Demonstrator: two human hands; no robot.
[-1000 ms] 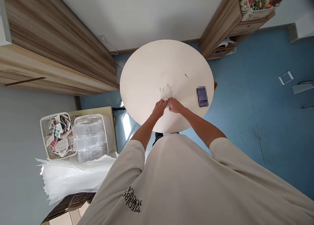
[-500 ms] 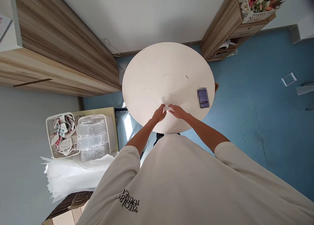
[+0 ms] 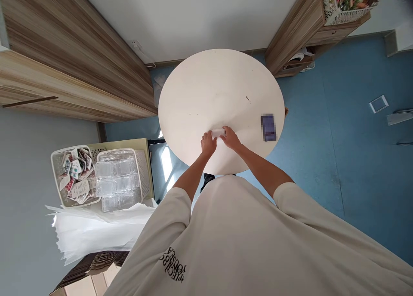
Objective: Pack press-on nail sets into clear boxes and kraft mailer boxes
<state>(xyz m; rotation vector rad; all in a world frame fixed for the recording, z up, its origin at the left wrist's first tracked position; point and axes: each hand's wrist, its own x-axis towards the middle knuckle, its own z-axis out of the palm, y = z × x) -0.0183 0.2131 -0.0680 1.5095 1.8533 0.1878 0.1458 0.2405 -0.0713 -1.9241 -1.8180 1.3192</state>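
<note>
Standing at a round white surface (image 3: 193, 89), near edge. Left hand (image 3: 209, 144) and right hand (image 3: 230, 137) apart from each other, a small white bundle (image 3: 218, 133) bridging the gap. Fingers of each look closed about an end of it, left at the left end, right at the right end.

Bundle: pale, compact, longer side to side than front to back, lying crosswise between the hands. Probably folded or rolled soft stuff, though at this size, white on white, its layers are hard to make out. Whether it rests on the surface or is lifted just off it, cannot tell.

State of the work: the bundle already has a narrow, tidy outline, with no loose flap that I can pick out. My reading is that the gathering-in is well along. Outstanding: it is not let go or set aside, both ends being in the fingers. No fastening discernible, so cannot judge whether the form would hold by itself. How many more like it are due, nothing here shows.

Round about: a dark, blurred-out item (image 3: 269, 127) lies near the right edge of the surface, away from the right hand. Off to the left, beyond the surface, a basket of printed tags (image 3: 77, 171) sits beside clear plastic boxes (image 3: 118, 172) in a second basket (image 3: 143, 175); white sheets (image 3: 97, 227) lie close by them.
</note>
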